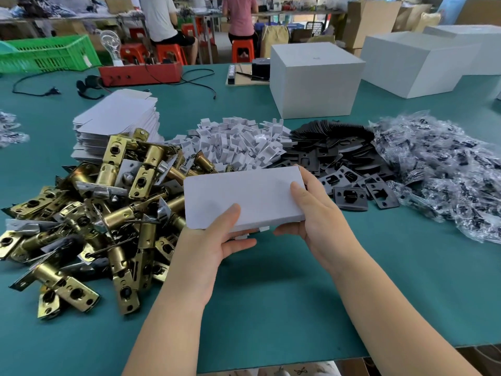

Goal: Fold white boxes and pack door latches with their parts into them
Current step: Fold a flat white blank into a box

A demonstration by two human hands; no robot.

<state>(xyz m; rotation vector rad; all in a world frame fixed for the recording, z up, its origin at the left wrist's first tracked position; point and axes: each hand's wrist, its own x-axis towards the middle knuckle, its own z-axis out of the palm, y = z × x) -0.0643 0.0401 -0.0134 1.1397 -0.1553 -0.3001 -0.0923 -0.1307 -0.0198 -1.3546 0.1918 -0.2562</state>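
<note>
Both hands' grip holds white box above teal table.

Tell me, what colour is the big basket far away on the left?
Bright green. The basket shows in the head view, at the table's far left.

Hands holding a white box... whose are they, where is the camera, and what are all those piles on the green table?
There is no machine here. A person wears a camera on their head, so you look down at their own two hands. The left hand and right hand hold a flat white box in their grip, above the green table. On the table lie brass door latches, a stack of unfolded white boxes, small white card pieces, black metal plates and little plastic bags of parts. Farther back stand big white cartons.
</note>
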